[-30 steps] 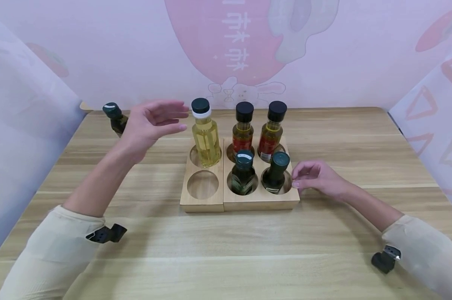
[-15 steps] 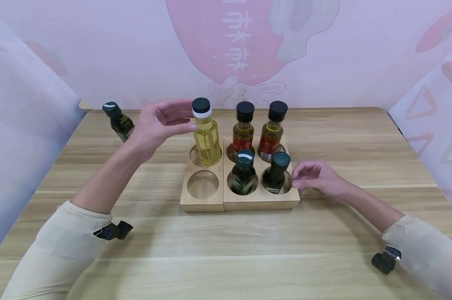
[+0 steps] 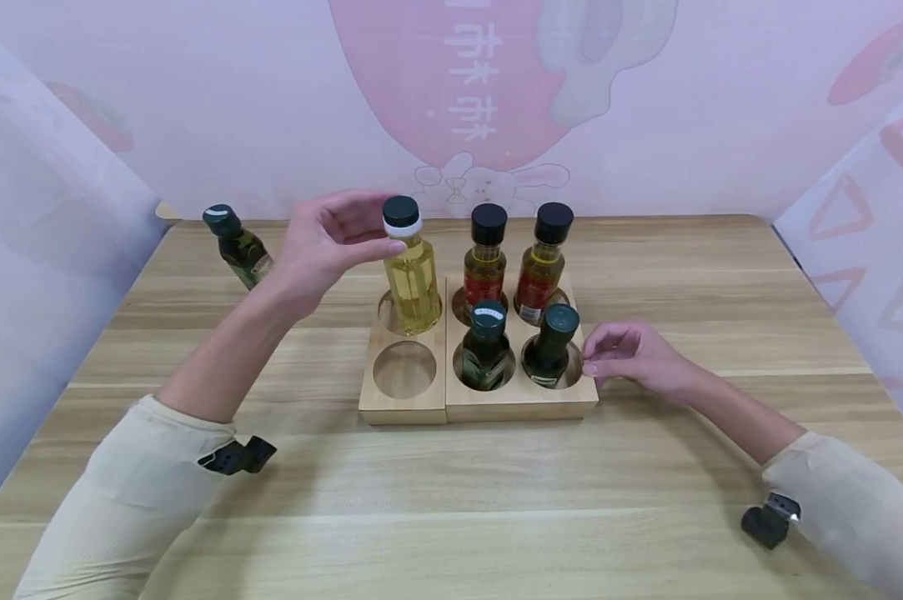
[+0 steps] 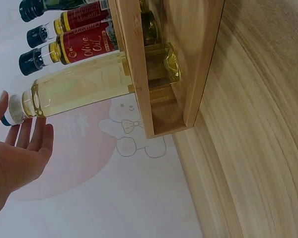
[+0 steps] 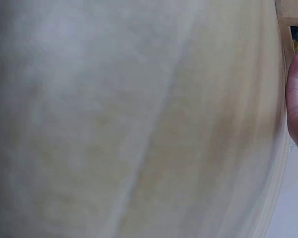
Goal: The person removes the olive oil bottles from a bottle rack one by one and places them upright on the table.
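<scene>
My left hand [image 3: 338, 237] is at the neck of a pale yellow oil bottle [image 3: 413, 287] with a dark green cap and white collar. The thumb overlaps the neck from the front, while the fingers reach behind it; in the left wrist view the fingers [image 4: 37, 139] are only gently bent. The bottle leans slightly in the back left hole of a wooden bottle rack [image 3: 413, 407]. At the rack's right side rests my right hand [image 3: 634, 358], fingers loosely bent, its tips right at the edge. The right wrist view shows just part of that hand.
Two red-labelled olive oil bottles [image 3: 484, 279] with black caps fill the back row's other holes. Two dark green bottles [image 3: 486, 354] stand in front of them. Another dark green bottle [image 3: 241, 250] is left of the rack, partly behind my left arm. A printed cloth [image 3: 271, 100] backs the table.
My left hand has moved right, from just beside the pale oil bottle to round its neck, uncovering more of the dark bottle at left. The right hand and the rack have stayed still.
</scene>
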A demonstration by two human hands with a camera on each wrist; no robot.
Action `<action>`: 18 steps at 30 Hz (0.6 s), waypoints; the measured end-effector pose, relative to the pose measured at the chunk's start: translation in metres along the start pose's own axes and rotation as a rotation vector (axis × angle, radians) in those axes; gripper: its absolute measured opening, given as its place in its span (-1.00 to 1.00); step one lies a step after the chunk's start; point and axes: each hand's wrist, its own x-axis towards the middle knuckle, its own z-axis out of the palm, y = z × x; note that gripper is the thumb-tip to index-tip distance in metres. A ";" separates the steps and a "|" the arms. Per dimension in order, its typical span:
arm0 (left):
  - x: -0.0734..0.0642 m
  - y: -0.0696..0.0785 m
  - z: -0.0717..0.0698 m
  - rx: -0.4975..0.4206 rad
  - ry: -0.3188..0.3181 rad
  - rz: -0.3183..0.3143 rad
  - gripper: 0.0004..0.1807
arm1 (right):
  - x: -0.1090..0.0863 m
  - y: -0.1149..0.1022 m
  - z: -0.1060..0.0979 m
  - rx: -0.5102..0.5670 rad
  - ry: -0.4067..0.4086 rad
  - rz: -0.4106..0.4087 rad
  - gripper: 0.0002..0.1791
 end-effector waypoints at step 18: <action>0.004 -0.003 0.007 -0.008 0.022 0.029 -0.54 | 0.000 0.001 0.000 0.005 0.003 -0.007 -0.73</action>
